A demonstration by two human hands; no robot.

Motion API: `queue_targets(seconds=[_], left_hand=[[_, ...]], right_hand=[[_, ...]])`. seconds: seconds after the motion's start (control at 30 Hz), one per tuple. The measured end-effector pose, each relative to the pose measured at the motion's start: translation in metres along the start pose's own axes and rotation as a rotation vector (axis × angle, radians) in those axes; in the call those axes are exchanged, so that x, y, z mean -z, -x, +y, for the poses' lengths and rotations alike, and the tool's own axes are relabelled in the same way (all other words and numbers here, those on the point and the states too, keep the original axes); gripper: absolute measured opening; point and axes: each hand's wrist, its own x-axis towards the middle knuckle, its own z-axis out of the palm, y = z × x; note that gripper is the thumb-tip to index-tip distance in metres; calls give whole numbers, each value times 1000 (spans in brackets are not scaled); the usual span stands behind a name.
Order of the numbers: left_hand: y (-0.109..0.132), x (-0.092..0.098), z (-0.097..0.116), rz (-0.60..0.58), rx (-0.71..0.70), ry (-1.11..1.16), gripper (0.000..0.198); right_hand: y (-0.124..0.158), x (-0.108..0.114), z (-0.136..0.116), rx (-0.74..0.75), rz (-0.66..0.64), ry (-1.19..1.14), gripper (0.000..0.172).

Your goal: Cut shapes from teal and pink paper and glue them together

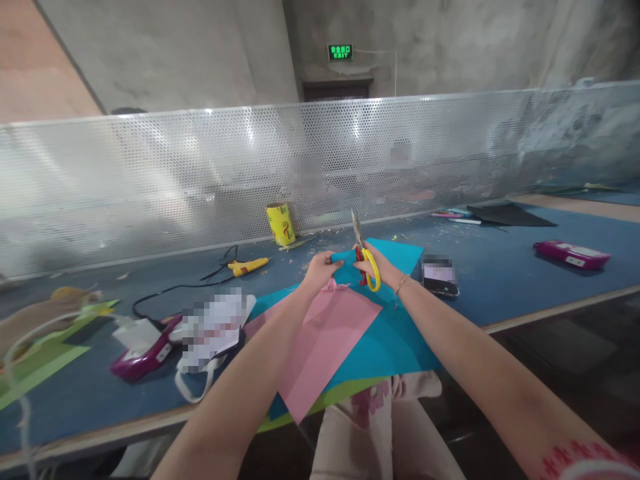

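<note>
My left hand (321, 269) is closed, its thumb and fingers pinching a small piece of blue paper (346, 268). Close beside it on the right, my right hand (384, 265) is closed around scissors (371, 271) with a yellow and red handle. Their metal blades point up and away from me, and the fingers of that hand also reach the right side of the blue piece. Under both hands lie a pink paper sheet (333, 340) and a larger blue paper sheet (395, 343). A small crumpled pink bit (333, 285) rests near the pink sheet's top.
A yellow glue gun (249, 267) with a black cord and a yellow roll (281, 225) are at the back. Phones (440, 275) (217, 330) flank the papers. Purple devices (573, 255) (145, 350) lie at both sides. A perforated metal screen (225, 173) borders the table.
</note>
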Motion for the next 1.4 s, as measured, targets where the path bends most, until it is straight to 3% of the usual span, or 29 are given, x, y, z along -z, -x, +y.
queue_targets(seconds=[0.37,0.77,0.93,1.4], left_hand=[[-6,3,-7,30,-74,-84,14],[-2,0,1,3,-57,47,19],[-3,0,-1,15,-67,68,14],[-1,-3,2,29,-24,140,24]], right_hand=[[2,1,-13,51,11,-250,33],[8,3,-21,-27,-4,-361,27],[8,4,-22,-10,42,-308,29],[4,2,-10,-16,22,-198,32]])
